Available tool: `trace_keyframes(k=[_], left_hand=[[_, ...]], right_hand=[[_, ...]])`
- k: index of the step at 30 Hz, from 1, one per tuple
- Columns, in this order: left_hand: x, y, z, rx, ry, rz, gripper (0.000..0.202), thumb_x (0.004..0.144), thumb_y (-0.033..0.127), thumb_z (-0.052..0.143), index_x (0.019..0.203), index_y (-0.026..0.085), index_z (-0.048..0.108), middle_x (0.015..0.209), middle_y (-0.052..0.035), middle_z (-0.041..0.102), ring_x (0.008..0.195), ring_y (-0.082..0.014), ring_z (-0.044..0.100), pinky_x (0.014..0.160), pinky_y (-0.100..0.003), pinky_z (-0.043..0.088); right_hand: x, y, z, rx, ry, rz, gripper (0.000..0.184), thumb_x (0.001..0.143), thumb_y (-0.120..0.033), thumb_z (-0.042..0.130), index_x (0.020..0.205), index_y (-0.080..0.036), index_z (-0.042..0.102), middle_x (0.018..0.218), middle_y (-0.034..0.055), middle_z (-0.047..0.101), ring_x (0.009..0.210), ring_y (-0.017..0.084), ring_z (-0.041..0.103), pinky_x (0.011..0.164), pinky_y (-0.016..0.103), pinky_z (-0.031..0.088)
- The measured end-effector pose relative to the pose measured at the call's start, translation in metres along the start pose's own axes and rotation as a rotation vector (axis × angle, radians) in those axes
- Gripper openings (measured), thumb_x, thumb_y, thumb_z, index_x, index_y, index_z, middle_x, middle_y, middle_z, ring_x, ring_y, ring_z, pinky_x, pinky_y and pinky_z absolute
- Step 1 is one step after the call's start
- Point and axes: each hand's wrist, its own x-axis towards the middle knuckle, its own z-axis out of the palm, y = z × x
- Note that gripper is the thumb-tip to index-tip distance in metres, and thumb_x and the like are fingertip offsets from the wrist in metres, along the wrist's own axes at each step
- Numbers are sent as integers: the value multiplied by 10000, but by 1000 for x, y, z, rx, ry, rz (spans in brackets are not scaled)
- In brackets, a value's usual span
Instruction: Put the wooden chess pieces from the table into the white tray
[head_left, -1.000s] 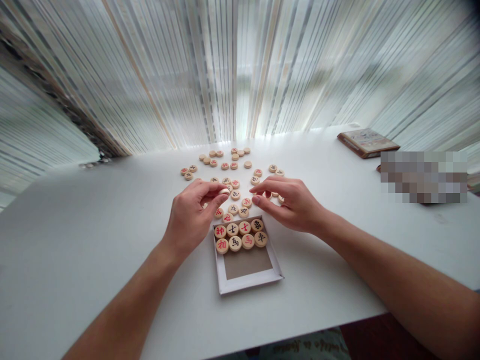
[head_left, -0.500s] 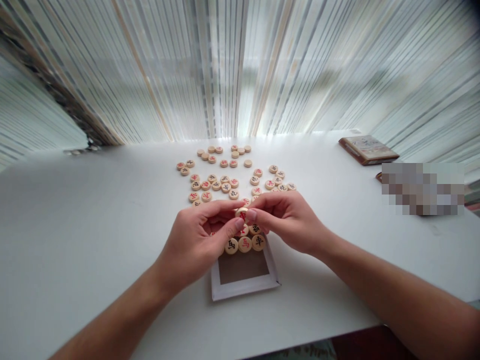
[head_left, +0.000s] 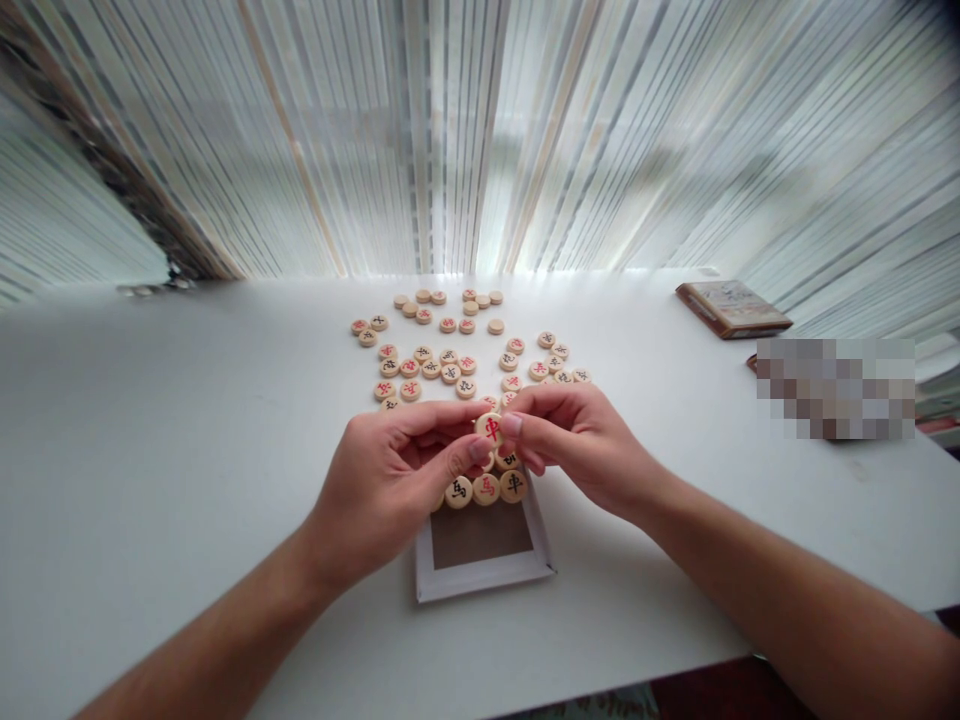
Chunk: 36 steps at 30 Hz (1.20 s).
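A round wooden xiangqi piece with a red character (head_left: 489,429) is pinched between my two hands, its face turned towards me. My left hand (head_left: 405,460) grips its left edge with thumb and fingers, and my right hand (head_left: 574,435) grips its right edge. Below them lies a shallow white box (head_left: 484,580) with a brown bottom. Its near row shows a black-marked piece (head_left: 458,491), a red-marked piece (head_left: 486,488) and another black-marked piece (head_left: 514,486). More pieces behind them are partly hidden by my hands.
Many loose xiangqi pieces (head_left: 450,373) are scattered over the white table (head_left: 225,450) beyond my hands. A flat brown box (head_left: 733,306) lies at the far right, with a blurred-out object (head_left: 836,390) nearer me. Striped curtains (head_left: 450,140) hang behind the table.
The held piece has been turned, so its red character now faces me more fully upright. Both hands stay close together over the box; the view has shifted slightly.
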Motion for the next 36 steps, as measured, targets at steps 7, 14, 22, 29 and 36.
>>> trace_keyframes(k=[7, 14, 22, 29, 36], left_hand=[[0, 1, 0, -14, 28, 6, 258, 861, 335, 932, 1094, 229, 899, 973, -64, 891, 859, -258, 869, 821, -342, 753], [-1, 0, -1, 34, 66, 52, 219, 873, 160, 891, 1072, 250, 900, 999, -30, 890, 884, -212, 861, 834, -277, 736], [-2, 0, -2, 153, 93, 105, 202, 875, 191, 895, 1066, 258, 900, 988, -33, 883, 871, -214, 850, 834, -294, 736], [-3, 0, -2, 194, 99, 124, 190, 889, 225, 891, 1078, 251, 896, 1002, -40, 884, 876, -219, 849, 835, -303, 735], [-2, 1, -2, 194, 96, 137, 191, 888, 190, 887, 1065, 262, 898, 1004, -23, 884, 881, -198, 842, 836, -278, 723]], right_hand=[[-1, 0, 0, 42, 17, -27, 261, 777, -356, 987, 785, -153, 823, 613, -12, 657, 532, 88, 503, 491, 218, 391], [0, -2, 3, 81, 10, -86, 190, 755, -275, 1005, 848, -174, 873, 652, 3, 713, 546, 86, 524, 490, 211, 404], [-1, -3, 5, 72, 12, -104, 213, 753, -331, 1008, 823, -188, 865, 666, 8, 727, 544, 93, 544, 482, 219, 430], [-1, -4, 5, 67, 18, -98, 264, 734, -377, 1017, 807, -184, 852, 653, 5, 715, 532, 94, 542, 469, 222, 438], [0, -3, 6, 84, 12, -105, 235, 747, -347, 1014, 817, -187, 857, 655, 3, 717, 534, 90, 556, 470, 213, 439]])
